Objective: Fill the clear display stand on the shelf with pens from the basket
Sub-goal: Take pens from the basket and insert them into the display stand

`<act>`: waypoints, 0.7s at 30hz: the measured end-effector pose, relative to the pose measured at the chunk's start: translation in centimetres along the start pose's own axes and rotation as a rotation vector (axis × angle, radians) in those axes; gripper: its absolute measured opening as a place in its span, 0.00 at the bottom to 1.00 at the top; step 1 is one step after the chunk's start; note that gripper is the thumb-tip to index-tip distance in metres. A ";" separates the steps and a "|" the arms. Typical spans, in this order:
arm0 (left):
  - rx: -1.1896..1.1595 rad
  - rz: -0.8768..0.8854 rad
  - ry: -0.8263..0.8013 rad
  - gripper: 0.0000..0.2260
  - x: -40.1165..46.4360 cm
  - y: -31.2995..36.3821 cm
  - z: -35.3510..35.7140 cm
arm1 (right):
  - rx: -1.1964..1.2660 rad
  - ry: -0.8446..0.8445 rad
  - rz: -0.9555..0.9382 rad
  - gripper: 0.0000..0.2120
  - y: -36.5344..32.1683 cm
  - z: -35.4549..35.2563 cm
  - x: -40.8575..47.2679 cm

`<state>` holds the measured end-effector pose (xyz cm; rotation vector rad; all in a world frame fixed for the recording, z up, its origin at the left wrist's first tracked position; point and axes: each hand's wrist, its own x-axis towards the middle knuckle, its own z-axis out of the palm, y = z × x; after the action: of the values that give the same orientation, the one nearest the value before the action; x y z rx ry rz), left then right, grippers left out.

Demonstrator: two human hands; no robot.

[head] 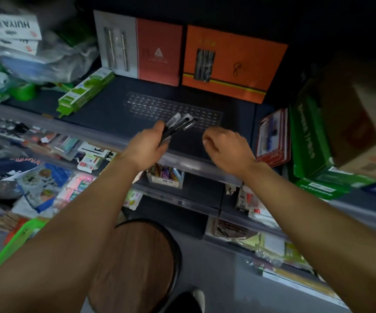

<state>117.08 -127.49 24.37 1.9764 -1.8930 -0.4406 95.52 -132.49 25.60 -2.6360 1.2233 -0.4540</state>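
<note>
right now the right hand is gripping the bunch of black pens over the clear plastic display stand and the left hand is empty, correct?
Not quite: the hands are swapped. The head view shows the left hand gripping the bunch of black pens over the clear plastic display stand, while the right hand is empty, fingers loosely curled.

One clear display stand (pixel 173 109) on the shelf (pixel 106 109), a bundle of about four or five dark pens (pixel 178 126), exact count unclear, two orange gift boxes (pixel 234 62), one green pack (pixel 85 91), one round stool (pixel 137 263), two hands
</note>
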 end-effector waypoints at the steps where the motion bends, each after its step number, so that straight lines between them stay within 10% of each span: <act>1: 0.009 0.008 0.005 0.09 0.6 0.4 0.0 | -0.002 0.013 0.000 0.08 0.4 -0.3 0.2; 21: 0.024 -0.019 0.098 0.14 0.3 1.6 0.2 | -0.060 0.002 -0.084 0.09 0.7 -1.2 0.8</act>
<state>115.60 -127.84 24.92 1.9946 -1.8286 -0.3214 95.07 -133.61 26.62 -2.7463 1.1479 -0.4407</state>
